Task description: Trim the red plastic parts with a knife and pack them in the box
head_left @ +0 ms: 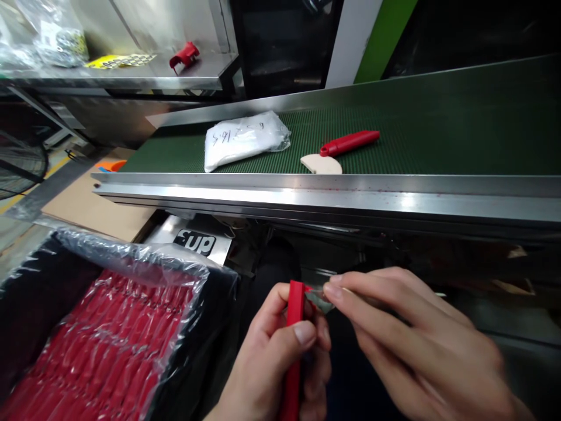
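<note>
My left hand (280,356) is closed around a long red plastic piece (295,307), held upright with its top end showing above the fingers. Close to that top end, my right hand (412,333) pinches a small, thin, blade-like piece (316,289) between thumb and fingertips. Its tip meets the edge of the red piece, where a bit of red sticks out; the detail is too small to make out. Beyond my hands, a similar red plastic piece (350,142) lies on the green conveyor belt (421,140), its ringed end against a cream-coloured rounded piece (322,164).
A metal rail (245,190) edges the belt. On the belt lies a plastic-wrapped white pack (245,140). At lower left, a plastic-lined black bin (205,304) holds many red pieces in rows. A metal bench (153,73) at upper left carries a red curved part (184,57).
</note>
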Motion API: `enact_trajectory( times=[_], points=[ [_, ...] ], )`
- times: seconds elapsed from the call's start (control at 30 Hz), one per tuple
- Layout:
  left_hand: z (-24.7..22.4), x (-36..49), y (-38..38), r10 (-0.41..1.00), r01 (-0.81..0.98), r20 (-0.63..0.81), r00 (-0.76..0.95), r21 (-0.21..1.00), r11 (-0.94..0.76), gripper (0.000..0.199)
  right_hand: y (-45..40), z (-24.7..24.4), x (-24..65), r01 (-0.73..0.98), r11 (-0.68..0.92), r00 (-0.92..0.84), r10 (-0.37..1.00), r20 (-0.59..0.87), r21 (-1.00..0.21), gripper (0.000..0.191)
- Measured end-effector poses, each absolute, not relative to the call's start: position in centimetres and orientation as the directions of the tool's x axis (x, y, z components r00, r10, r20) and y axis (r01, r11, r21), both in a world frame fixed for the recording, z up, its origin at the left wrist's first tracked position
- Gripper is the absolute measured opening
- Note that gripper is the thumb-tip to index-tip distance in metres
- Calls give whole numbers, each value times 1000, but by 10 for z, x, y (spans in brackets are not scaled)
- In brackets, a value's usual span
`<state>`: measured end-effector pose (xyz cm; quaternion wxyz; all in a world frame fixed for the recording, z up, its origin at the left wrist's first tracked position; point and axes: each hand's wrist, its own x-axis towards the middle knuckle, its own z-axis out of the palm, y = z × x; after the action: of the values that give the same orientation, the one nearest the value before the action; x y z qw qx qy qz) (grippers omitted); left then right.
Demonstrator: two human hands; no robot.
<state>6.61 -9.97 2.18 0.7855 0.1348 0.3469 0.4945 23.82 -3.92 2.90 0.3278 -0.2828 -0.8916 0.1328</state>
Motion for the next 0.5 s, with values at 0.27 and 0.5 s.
enact_trajectory(
  times=[0.27,0.5],
  points=[
    [17,66,-99,863,-680,-381,332,538,499,15,-40,27,236,419,812,-628,583,516,-407,34],
    [15,65,-103,882,-679,-319,346,564,470,21,-33,18,240,444,792,-565,610,555,-419,39]
  ],
)
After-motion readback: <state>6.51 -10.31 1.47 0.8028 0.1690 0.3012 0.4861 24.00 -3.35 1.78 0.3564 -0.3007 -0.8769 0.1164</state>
